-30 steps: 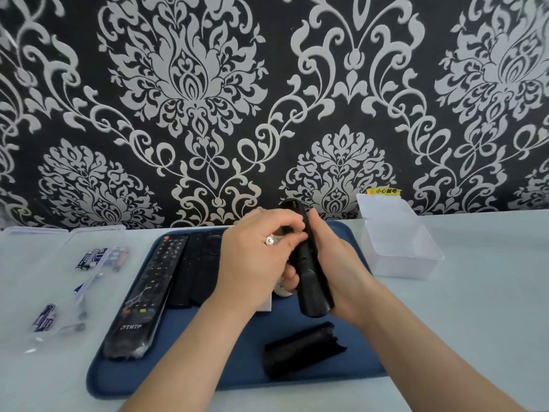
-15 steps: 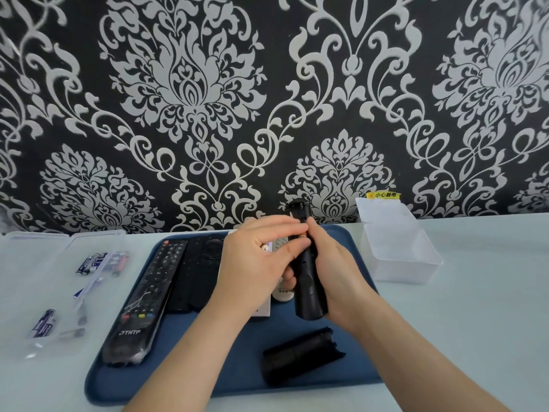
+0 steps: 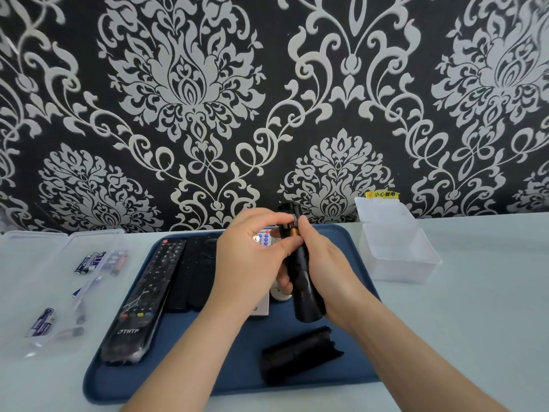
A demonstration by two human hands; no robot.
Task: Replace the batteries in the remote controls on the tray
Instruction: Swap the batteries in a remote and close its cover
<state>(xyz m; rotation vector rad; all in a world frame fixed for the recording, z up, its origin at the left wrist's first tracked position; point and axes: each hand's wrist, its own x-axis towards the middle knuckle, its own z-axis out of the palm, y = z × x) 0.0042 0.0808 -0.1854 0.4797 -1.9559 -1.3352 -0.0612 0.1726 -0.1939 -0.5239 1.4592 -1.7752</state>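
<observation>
The black remote (image 3: 303, 289) is held above the blue tray (image 3: 208, 370) by the right hand (image 3: 329, 272). The fingers of this hand are curled round the lower body of the remote from the right side. The long axis of the remote runs almost straight away from the person, with the near end low and the far end raised toward the wall. The open battery compartment is turned up and to the left.

A battery (image 3: 294, 232) with a copper-coloured end is seen in the upper part of this compartment. It lies just at the fingertips of the left hand (image 3: 252, 263), which is the nearer hand to it. The left thumb is placed below the battery and the other fingers (image 3: 274, 217) are bent over it from above. The gap between them is narrow, and the battery appears to be pinched. Whether it is already lifted from its seat cannot be told.

The coming move is judged to be a pull to the left, across the axis of the remote, while the body is kept steady by the right hand. The battery cover (image 3: 300, 355) is laid on the tray, nearer to the person and apart from both hands.
</observation>
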